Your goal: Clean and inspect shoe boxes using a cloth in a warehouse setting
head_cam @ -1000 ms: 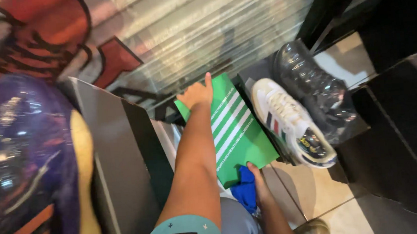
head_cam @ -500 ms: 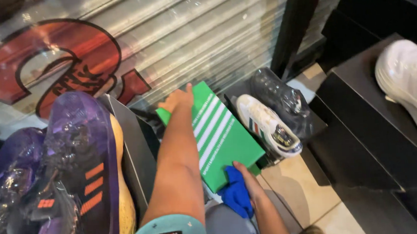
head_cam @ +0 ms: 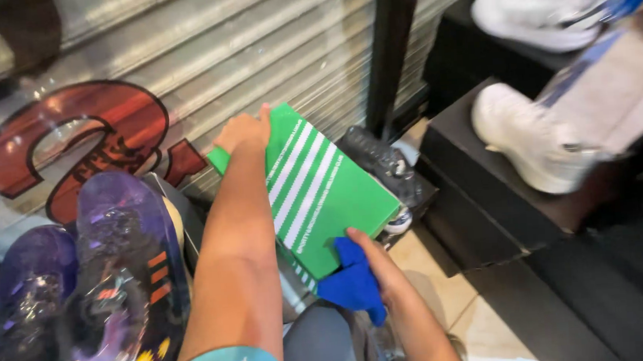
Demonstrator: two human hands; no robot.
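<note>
Background: corrugated metal shutter (head_cam: 181,70) with a red painted shape, black display steps, tiled floor
Box: green shoebox (head_cam: 322,195) with white stripes – tilted, held up in front of the shutter
Left hand: left hand (head_cam: 243,132) clamped on the box's top corner
Right hand: right hand (head_cam: 377,262) closed on the box's lower edge, blue cloth (head_cam: 351,283) pinched under it
Nearby: purple wrapped shoes (head_cam: 112,282) at left; white sneaker (head_cam: 531,142) on the black step (head_cam: 480,215) – well apart from the box

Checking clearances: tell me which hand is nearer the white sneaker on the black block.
Right. The right hand, with a blue cloth, sits at the green box's near corner, closer to the white sneaker. The left hand grips the box's far corner, farther away.
</note>
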